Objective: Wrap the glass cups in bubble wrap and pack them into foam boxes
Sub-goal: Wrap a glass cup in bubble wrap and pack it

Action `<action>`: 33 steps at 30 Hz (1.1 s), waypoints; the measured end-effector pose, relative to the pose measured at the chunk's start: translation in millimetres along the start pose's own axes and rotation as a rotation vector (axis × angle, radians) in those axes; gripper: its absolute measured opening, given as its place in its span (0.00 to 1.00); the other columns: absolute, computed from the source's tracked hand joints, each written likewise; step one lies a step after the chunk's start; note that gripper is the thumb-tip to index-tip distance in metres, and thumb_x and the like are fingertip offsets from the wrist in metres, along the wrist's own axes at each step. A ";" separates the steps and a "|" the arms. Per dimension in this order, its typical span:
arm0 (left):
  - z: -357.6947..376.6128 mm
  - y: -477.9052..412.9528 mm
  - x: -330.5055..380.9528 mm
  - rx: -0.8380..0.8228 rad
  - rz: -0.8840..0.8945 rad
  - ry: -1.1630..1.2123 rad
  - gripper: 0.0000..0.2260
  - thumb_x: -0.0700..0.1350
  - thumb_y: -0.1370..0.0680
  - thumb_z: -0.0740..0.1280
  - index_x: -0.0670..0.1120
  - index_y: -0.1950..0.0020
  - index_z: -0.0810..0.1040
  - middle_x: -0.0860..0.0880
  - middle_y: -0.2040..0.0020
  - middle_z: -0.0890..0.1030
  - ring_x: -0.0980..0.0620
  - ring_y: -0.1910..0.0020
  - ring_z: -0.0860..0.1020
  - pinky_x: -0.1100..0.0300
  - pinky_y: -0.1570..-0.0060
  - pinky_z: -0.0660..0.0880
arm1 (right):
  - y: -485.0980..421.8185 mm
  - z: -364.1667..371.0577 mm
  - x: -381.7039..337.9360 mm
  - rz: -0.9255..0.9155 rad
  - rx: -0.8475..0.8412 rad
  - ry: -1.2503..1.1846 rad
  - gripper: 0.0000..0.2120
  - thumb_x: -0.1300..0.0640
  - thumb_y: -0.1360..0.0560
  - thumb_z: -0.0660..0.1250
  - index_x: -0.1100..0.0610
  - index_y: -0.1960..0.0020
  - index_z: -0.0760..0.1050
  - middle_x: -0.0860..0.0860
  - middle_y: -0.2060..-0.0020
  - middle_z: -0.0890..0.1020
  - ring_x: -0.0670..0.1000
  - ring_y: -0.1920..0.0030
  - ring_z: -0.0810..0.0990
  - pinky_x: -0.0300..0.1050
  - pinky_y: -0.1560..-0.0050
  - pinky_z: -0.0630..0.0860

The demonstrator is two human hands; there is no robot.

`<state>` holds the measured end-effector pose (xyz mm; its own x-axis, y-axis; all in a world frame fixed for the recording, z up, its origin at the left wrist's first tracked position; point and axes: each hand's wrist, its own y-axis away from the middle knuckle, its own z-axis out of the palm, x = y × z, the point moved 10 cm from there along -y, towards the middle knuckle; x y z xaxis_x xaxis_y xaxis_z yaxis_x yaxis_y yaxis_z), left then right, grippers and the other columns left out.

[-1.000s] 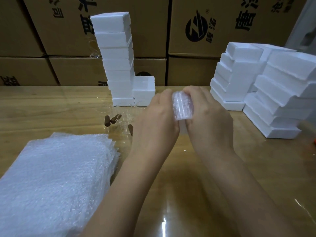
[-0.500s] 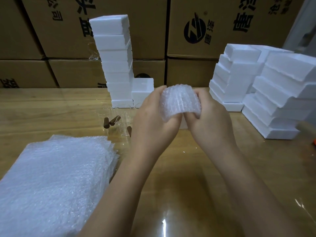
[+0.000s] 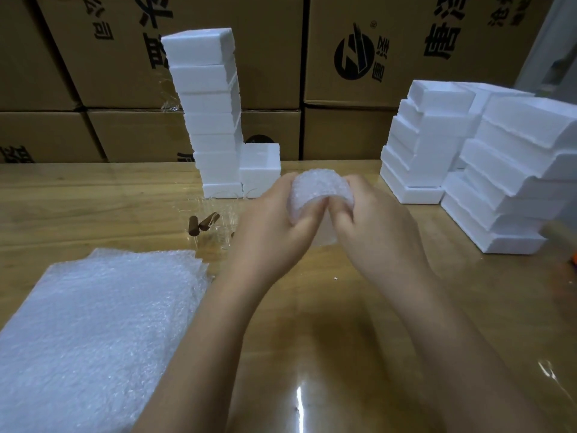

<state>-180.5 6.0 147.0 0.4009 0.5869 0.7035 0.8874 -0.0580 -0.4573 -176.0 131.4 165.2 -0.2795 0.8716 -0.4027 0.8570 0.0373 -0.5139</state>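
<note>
The wrapped glass cup (image 3: 321,189) is held above the middle of the wooden table (image 3: 312,339), toward its far edge, and is fully enclosed in bubble wrap; the glass itself cannot be made out through the covering. The left hand (image 3: 271,232) grips the left side of the bundle with curled fingers, and the right hand (image 3: 377,235) grips the right side likewise. The thumbs of both hands meet at the near underside of the bundle and press into the wrap. A stack of flat bubble wrap sheets (image 3: 100,332) lies at the near left corner of the table. Unwrapped glass cups (image 3: 215,223) with brown handles stand between that stack and the far edge, just left of the left hand. Behind them, near the far edge, a tall column of foam boxes (image 3: 209,120) leans slightly, and a short foam stack (image 3: 260,167) stands touching its right side. Two stepped stacks of foam boxes (image 3: 499,182) occupy the far right corner, well apart from the hands. Printed cardboard cartons (image 3: 406,51) form a wall beyond the far edge.
</note>
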 end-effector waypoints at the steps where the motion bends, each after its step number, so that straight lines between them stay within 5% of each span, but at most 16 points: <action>1: 7.1 1.4 -2.8 -0.130 0.017 0.013 0.28 0.64 0.27 0.64 0.59 0.30 0.64 0.63 0.35 0.73 0.70 0.41 0.71 0.72 0.48 0.67 | -2.7 0.9 9.4 0.056 -0.034 -0.046 0.11 0.48 0.21 0.54 0.54 0.52 0.69 0.48 0.64 0.74 0.54 0.59 0.73 0.48 0.63 0.65; 3: 12.9 6.2 -1.9 -0.322 0.082 0.021 0.44 0.70 0.35 0.67 0.64 0.25 0.49 0.66 0.25 0.56 0.68 0.29 0.58 0.65 0.34 0.61 | -5.0 4.1 25.0 0.162 -0.126 -0.166 0.17 0.46 0.21 0.55 0.59 0.57 0.70 0.48 0.67 0.75 0.53 0.62 0.75 0.48 0.64 0.68; 5: 13.5 11.4 11.5 -0.377 0.201 -0.045 0.48 0.68 0.39 0.71 0.68 0.26 0.46 0.68 0.25 0.51 0.67 0.26 0.51 0.58 0.28 0.57 | -0.9 18.6 30.5 0.245 -0.319 -0.322 0.19 0.44 0.24 0.58 0.61 0.55 0.75 0.51 0.68 0.75 0.52 0.65 0.74 0.49 0.63 0.71; 7: 15.2 13.4 24.5 -0.366 0.254 -0.038 0.48 0.66 0.40 0.72 0.68 0.27 0.50 0.66 0.25 0.56 0.64 0.26 0.54 0.51 0.27 0.60 | 11.0 36.4 25.8 0.284 -0.552 -0.427 0.18 0.42 0.28 0.60 0.55 0.56 0.79 0.53 0.68 0.78 0.53 0.65 0.77 0.53 0.60 0.75; 9: 15.8 14.1 33.3 -0.339 0.269 0.055 0.45 0.64 0.41 0.74 0.62 0.27 0.59 0.63 0.29 0.67 0.63 0.29 0.64 0.51 0.31 0.67 | 20.7 45.2 21.2 0.299 -0.681 -0.465 0.14 0.44 0.27 0.61 0.52 0.62 0.78 0.48 0.74 0.77 0.48 0.73 0.74 0.44 0.68 0.71; 12: 10.1 16.3 43.3 -0.270 0.302 0.182 0.36 0.59 0.40 0.77 0.57 0.34 0.70 0.58 0.40 0.78 0.60 0.40 0.76 0.55 0.43 0.76 | 25.1 42.6 15.4 0.305 -0.728 -0.555 0.14 0.49 0.24 0.60 0.52 0.67 0.74 0.46 0.81 0.73 0.44 0.81 0.69 0.35 0.78 0.65; 14: 5.0 16.0 46.4 -0.220 0.318 0.222 0.31 0.55 0.39 0.77 0.55 0.39 0.73 0.56 0.45 0.81 0.58 0.45 0.79 0.57 0.49 0.78 | 27.2 35.8 7.1 0.246 -0.761 -0.593 0.20 0.42 0.24 0.59 0.49 0.69 0.77 0.47 0.79 0.76 0.43 0.79 0.71 0.33 0.76 0.66; 16: 0.8 15.2 45.6 -0.190 0.316 0.291 0.28 0.53 0.38 0.77 0.53 0.41 0.74 0.55 0.48 0.81 0.55 0.47 0.80 0.59 0.51 0.79 | 27.7 26.2 3.9 0.188 -0.758 -0.586 0.23 0.29 0.30 0.56 0.43 0.62 0.82 0.44 0.70 0.83 0.40 0.71 0.79 0.35 0.65 0.72; 18: -7.1 13.2 41.1 -0.139 0.288 0.356 0.26 0.53 0.38 0.77 0.54 0.42 0.74 0.56 0.49 0.81 0.55 0.47 0.80 0.64 0.52 0.77 | 15.2 7.8 9.8 0.136 -0.583 -0.578 0.26 0.23 0.34 0.55 0.40 0.53 0.80 0.41 0.59 0.84 0.40 0.59 0.82 0.43 0.52 0.76; 20: -13.3 11.6 37.7 -0.107 0.269 0.368 0.26 0.55 0.38 0.76 0.56 0.43 0.74 0.57 0.49 0.80 0.56 0.47 0.79 0.68 0.53 0.75 | 0.5 -33.3 8.8 0.002 -0.206 -0.625 0.22 0.29 0.30 0.57 0.43 0.53 0.79 0.39 0.56 0.82 0.38 0.54 0.80 0.37 0.49 0.75; 22: -16.4 9.9 32.7 -0.102 0.243 0.373 0.26 0.54 0.38 0.76 0.55 0.43 0.75 0.57 0.48 0.80 0.54 0.47 0.79 0.66 0.53 0.76 | 3.4 -61.0 -11.5 -0.224 -0.050 -0.620 0.15 0.39 0.25 0.57 0.46 0.56 0.79 0.39 0.59 0.81 0.37 0.53 0.78 0.33 0.49 0.72; 26: -13.4 9.0 29.9 -0.158 0.231 0.323 0.27 0.55 0.38 0.77 0.53 0.42 0.75 0.52 0.49 0.81 0.48 0.48 0.80 0.50 0.50 0.79 | 19.3 -32.3 -41.3 -0.424 -0.318 -0.350 0.24 0.33 0.27 0.52 0.47 0.62 0.79 0.42 0.60 0.81 0.40 0.49 0.77 0.56 0.29 0.56; 30: -17.6 8.8 30.9 -0.126 0.223 0.294 0.24 0.58 0.39 0.75 0.58 0.45 0.76 0.59 0.50 0.81 0.55 0.48 0.80 0.62 0.49 0.76 | 24.4 -12.6 -50.1 -0.422 -0.417 -0.326 0.23 0.27 0.30 0.45 0.38 0.68 0.69 0.36 0.63 0.77 0.37 0.52 0.75 0.57 0.28 0.51; 33: -12.4 8.5 29.9 -0.160 0.205 0.300 0.23 0.56 0.39 0.74 0.57 0.46 0.76 0.59 0.51 0.82 0.57 0.48 0.80 0.65 0.49 0.76 | 27.9 -1.1 -56.4 -0.434 -0.442 -0.310 0.30 0.25 0.33 0.39 0.45 0.68 0.68 0.39 0.67 0.74 0.38 0.55 0.73 0.57 0.29 0.54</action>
<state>-158.1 13.1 170.8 0.6015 0.2896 0.7445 0.7965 -0.2890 -0.5311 -135.9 83.8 174.5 -0.6912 0.5554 -0.4624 0.7175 0.6039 -0.3472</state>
